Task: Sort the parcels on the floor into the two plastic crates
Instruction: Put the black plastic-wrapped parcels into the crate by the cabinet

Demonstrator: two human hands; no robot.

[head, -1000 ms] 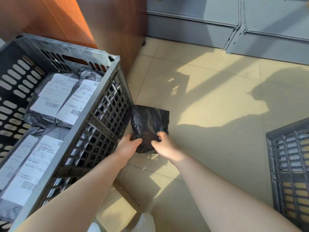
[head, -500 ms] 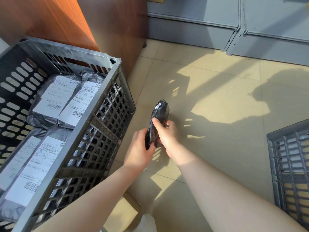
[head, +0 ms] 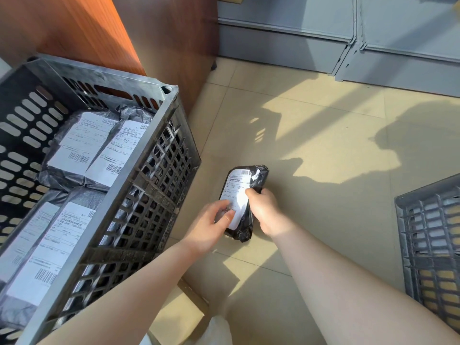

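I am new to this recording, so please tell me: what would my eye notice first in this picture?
First, the black parcel at the centre, held above the tiled floor by the left hand and right hand, white label up. Next, the big grey crate at the left, holding labelled parcels. A second crate shows at the right edge.

Just one head cam, wide-angle, looking forward and steeply down at the tiled floor (head: 311, 150), pretty close. Dark crate (head: 139, 170) at 9 o'clock, second crate (head: 408, 202) at 3.
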